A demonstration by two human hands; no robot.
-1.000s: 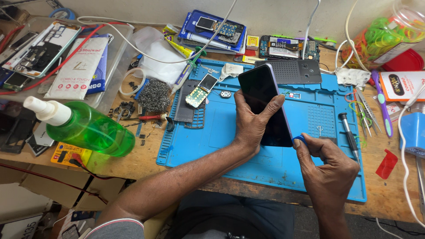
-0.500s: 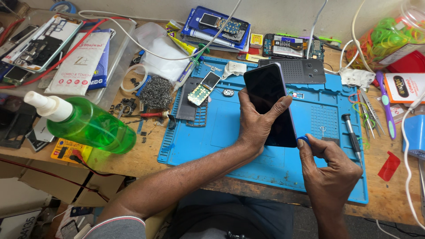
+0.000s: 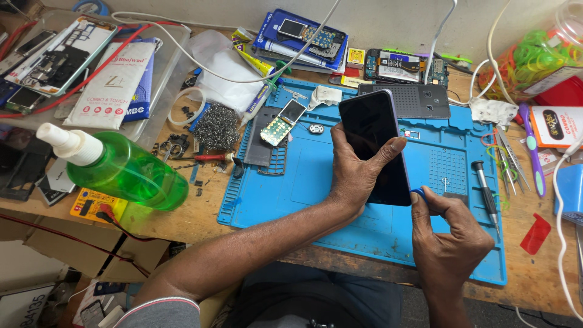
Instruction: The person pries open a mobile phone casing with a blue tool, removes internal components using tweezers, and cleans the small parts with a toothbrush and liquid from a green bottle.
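Gripping the black smartphone in my left hand, thumb across the dark screen and fingers curled behind, tilted above the blue work mat. My right hand pinches a small blue pick between thumb and forefinger at the phone's lower right corner. Crowding the mat: a small circuit board, a dark perforated back cover, a screwdriver just right of my hands. Left of the mat, a green spray bottle lies tilted, liquid inside. A clear jar at far right holds green rubber bands; a clear tray holds parts packets.
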